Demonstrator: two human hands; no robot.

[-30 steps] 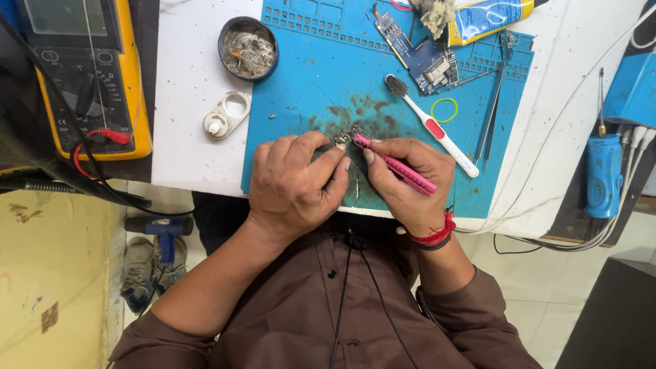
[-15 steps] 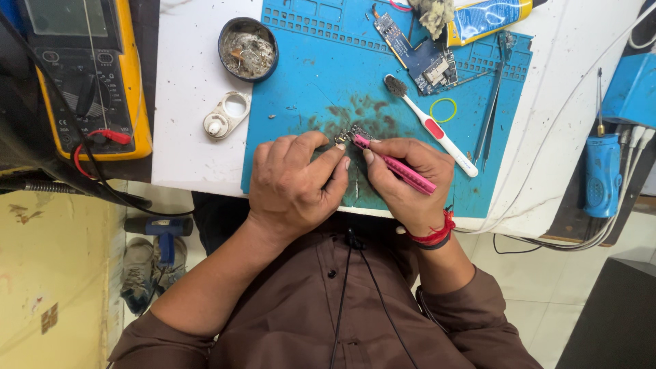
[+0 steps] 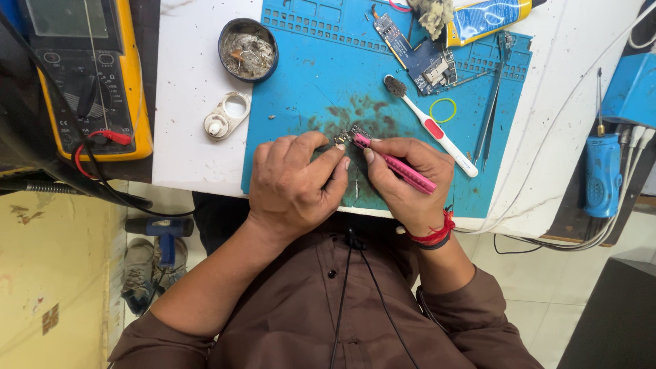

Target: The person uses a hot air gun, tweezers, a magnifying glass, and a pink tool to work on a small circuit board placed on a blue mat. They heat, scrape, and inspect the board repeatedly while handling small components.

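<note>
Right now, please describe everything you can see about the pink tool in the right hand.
The pink tool is a slim, pen-like stick, apparently plastic, with a ribbed grip. The right hand holds it tilted, with its tip up-left against a small metal part pinched by the left hand over the blue mat.

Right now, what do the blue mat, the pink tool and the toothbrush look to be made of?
Blue mat: looks like matte silicone or rubber, with moulded pockets along its top edge and dark smudges.
Pink tool, held in the right hand: seems to be plastic with a smooth, slightly glossy handle; its tip is too small to tell.
Toothbrush: glossy white plastic with a red grip, its bristles darkened.
</note>
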